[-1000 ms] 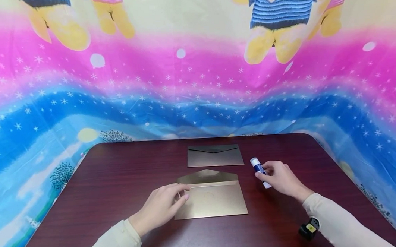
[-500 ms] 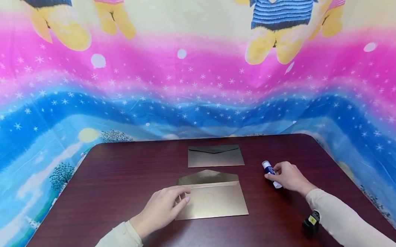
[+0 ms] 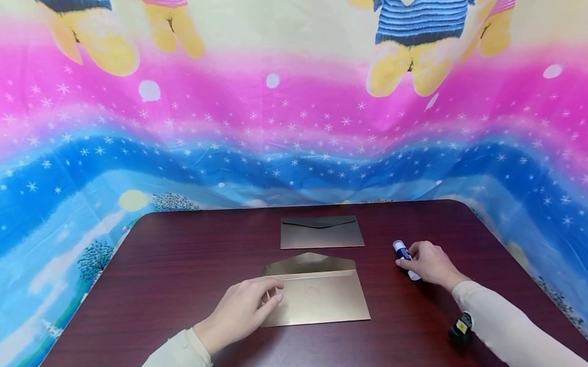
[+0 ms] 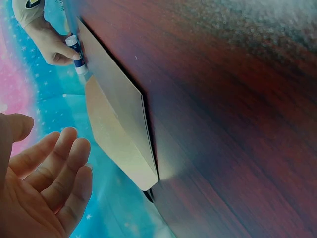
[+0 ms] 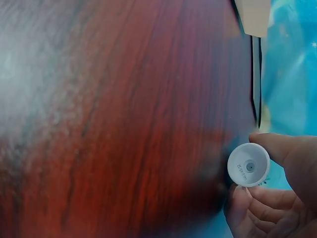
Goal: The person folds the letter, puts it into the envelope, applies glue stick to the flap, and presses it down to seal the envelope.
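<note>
My right hand (image 3: 432, 262) pinches a white and blue glue stick (image 3: 403, 252) between thumb and fingers, tilted, to the right of the envelopes. In the right wrist view, the round white base of the glue stick (image 5: 248, 164) faces the camera. A gold envelope (image 3: 325, 302) lies in front of me with its pointed flap unfolded away from me. Over its left edge hovers my left hand (image 3: 241, 311), fingers loosely bent and holding nothing. The left wrist view shows that palm (image 4: 34, 198) apart from the envelope (image 4: 116, 134).
Behind the gold envelope lies a second, darker envelope (image 3: 322, 237) with its flap folded down. Both rest on a dark red-brown wooden table (image 3: 188, 250). A printed cloth (image 3: 251, 125) hangs along the back and sides.
My right hand has moved right with the glue stick, away from the gold envelope, mostly in the first half second. My left hand has barely moved.
</note>
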Tool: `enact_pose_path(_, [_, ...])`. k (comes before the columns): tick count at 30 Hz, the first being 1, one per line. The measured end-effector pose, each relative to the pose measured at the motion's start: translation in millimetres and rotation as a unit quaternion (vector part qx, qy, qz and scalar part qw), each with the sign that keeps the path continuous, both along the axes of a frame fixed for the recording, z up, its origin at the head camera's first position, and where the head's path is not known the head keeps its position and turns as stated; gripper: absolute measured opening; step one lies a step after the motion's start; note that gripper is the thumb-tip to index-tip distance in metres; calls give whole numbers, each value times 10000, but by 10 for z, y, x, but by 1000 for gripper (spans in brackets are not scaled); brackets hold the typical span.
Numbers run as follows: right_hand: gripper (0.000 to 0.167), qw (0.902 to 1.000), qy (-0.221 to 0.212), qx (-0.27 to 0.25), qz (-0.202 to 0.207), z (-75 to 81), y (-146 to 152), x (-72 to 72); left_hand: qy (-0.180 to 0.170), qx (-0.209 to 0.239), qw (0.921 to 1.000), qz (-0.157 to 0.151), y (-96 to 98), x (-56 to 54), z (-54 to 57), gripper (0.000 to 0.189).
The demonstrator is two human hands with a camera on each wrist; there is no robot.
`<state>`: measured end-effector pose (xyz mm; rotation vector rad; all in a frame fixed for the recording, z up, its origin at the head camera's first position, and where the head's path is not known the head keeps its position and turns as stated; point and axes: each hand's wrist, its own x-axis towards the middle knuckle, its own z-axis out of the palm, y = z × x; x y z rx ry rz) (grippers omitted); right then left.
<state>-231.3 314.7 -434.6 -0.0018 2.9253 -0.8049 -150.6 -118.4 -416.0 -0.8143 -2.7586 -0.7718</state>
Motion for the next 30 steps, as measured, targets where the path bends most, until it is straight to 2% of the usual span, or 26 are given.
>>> enact_pose_path(15, [56,9999,74,104,46,0,42,-8,-43,-51,9999,-86,12,11,11,20])
enact_pose_path(22, [56,9999,66,82,79,16,41,-1,-108,-48,9999,-97,17,12,17,21])
enact_pose_path(30, [56,9999,62,82,110,53,46,5,-10,-91,9999,-63,12,1,11,21])
